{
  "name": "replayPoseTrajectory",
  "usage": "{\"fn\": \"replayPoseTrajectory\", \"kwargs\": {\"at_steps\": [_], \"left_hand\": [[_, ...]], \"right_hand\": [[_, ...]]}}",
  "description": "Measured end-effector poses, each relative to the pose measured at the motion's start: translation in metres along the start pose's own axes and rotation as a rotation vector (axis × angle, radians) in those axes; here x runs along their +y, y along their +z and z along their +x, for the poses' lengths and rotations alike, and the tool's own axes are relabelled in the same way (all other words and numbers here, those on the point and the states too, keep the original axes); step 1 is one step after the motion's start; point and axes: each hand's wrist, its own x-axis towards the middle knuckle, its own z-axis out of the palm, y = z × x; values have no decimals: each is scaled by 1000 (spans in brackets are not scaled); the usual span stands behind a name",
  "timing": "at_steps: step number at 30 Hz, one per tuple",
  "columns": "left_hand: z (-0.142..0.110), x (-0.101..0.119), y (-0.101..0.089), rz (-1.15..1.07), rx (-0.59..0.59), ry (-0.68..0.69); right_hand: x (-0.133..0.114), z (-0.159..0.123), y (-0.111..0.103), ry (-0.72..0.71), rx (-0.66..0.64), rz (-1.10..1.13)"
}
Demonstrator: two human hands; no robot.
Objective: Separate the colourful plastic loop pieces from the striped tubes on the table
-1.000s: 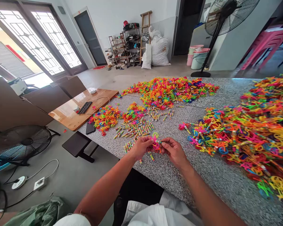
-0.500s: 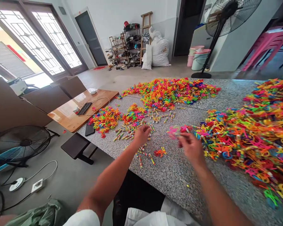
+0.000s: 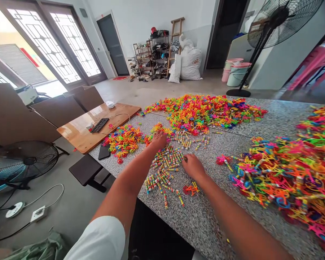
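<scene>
My left hand [image 3: 159,139] is over a small heap of bright plastic pieces [image 3: 157,128], its fingers stretched out onto them. My right hand [image 3: 194,167] is low over the grey speckled table, fingers curled in a pinch. Whatever lies between those fingertips is too small to make out. Just left of it are many short, printed paper-like tubes [image 3: 166,159], loosely strewn. Nearer me lies a little cluster of orange and red plastic pieces [image 3: 191,188].
Large heaps of coloured plastic pieces lie at the back [image 3: 194,112] and at the right [image 3: 292,173]. Another small heap [image 3: 126,141] is at the left, beside a black phone [image 3: 104,151]. A wooden board [image 3: 78,131] carries a black keyboard [image 3: 99,125]. A standing fan [image 3: 265,43] is behind.
My right hand has moved left from near the right heap to the tubes; the pink piece it held no longer shows there. My left hand has reached forward onto the small heap and opened.
</scene>
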Motion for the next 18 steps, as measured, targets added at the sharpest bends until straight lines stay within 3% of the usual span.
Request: {"fn": "replayPoseTrajectory", "kwargs": {"at_steps": [4, 6, 8, 11, 18], "left_hand": [[-4, -6, -7, -119, 138, -61], [-15, -9, -12, -422, 243, -200], [-33, -11, -14, -842, 268, -314], [-71, -11, -11, -1219, 156, -304], [-156, 13, -2, -1377, -73, -152]], "right_hand": [[-20, 3, 13, -54, -11, -232], [-20, 0, 16, -72, -8, -267], [-16, 1, 17, -11, -10, -252], [-10, 11, 18, 128, 20, -140], [-11, 26, 2, 147, 30, 50]]}}
